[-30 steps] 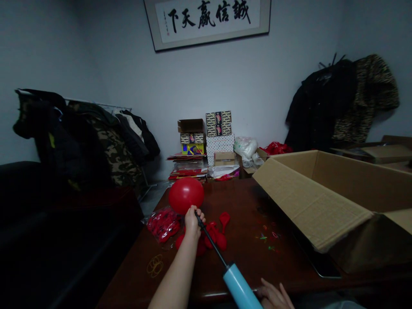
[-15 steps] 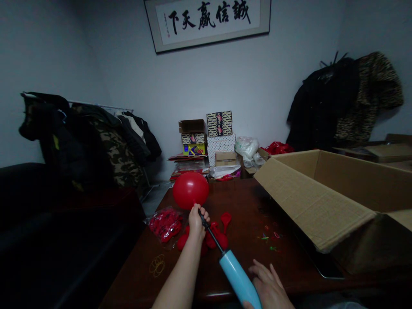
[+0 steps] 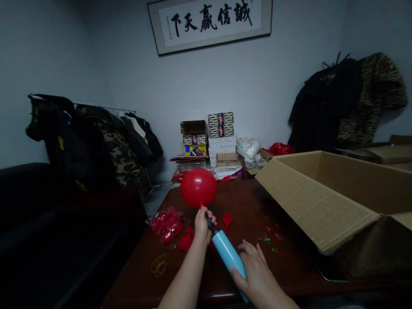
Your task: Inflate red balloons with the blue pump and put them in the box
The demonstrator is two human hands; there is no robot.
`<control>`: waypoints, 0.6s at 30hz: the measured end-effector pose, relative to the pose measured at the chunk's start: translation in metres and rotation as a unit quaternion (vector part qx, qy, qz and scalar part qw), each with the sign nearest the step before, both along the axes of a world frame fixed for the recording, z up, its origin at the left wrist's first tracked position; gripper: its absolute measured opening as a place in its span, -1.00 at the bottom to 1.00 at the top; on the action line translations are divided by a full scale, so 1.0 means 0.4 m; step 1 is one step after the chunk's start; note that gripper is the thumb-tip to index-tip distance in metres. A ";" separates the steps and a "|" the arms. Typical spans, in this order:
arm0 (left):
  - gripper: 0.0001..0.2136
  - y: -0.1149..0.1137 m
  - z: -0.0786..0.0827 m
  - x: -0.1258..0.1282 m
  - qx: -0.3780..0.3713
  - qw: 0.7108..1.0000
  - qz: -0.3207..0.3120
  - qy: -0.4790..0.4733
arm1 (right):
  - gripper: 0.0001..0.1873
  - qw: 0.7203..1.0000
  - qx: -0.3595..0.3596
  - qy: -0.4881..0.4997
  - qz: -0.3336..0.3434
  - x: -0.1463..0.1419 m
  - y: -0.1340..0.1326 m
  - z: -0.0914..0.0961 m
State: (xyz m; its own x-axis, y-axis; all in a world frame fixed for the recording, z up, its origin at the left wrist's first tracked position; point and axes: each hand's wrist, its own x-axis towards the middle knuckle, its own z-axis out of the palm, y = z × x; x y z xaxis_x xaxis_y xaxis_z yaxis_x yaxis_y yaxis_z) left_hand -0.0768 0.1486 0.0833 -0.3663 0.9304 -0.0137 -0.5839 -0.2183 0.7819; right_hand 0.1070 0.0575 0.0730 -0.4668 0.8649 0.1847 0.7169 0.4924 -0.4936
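Note:
A partly inflated red balloon sits above my left hand, whose fingers are closed around its neck and the black nozzle end of a balloon pump. The pump's light-blue barrel slants down toward me, pushed up close to the nozzle end. My right hand grips the lower barrel between thumb and palm, with its other fingers fairly straight along the far side. Beneath the pump, several flat red balloons lie on the table, partly hidden by my left hand and forearm.
A clear bag of red balloons and yellow rubber bands lie left on the dark wooden table. Small coloured bits are scattered on the right. A large open cardboard box overhangs a dark flat device.
My right hand has pushed the blue barrel up toward my left hand, covering the black rod that showed before. The balloon looks slightly bigger and sits a little further right in view.

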 end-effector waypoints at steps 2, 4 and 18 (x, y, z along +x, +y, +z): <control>-0.70 0.005 0.001 -0.004 -0.003 1.000 0.005 0.000 | -0.55 1.000 -0.006 0.000 0.003 -0.004 -0.001 -0.005; -0.70 0.009 0.000 -0.006 -0.005 1.000 0.010 -0.001 | -0.56 1.000 -0.010 -0.003 0.002 -0.006 -0.006 -0.011; -0.81 0.047 0.002 -0.089 -0.003 0.998 0.063 0.006 | -0.68 0.990 -0.106 -0.054 0.079 0.133 -0.026 -0.179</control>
State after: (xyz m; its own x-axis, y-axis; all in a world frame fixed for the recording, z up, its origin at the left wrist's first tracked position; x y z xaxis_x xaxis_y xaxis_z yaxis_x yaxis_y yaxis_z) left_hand -0.1126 0.1675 0.0840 -0.4801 0.8771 -0.0143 -0.5425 -0.2840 0.7906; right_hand 0.1602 0.0472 0.0014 -0.6057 0.7940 -0.0514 0.6940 0.4956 -0.5223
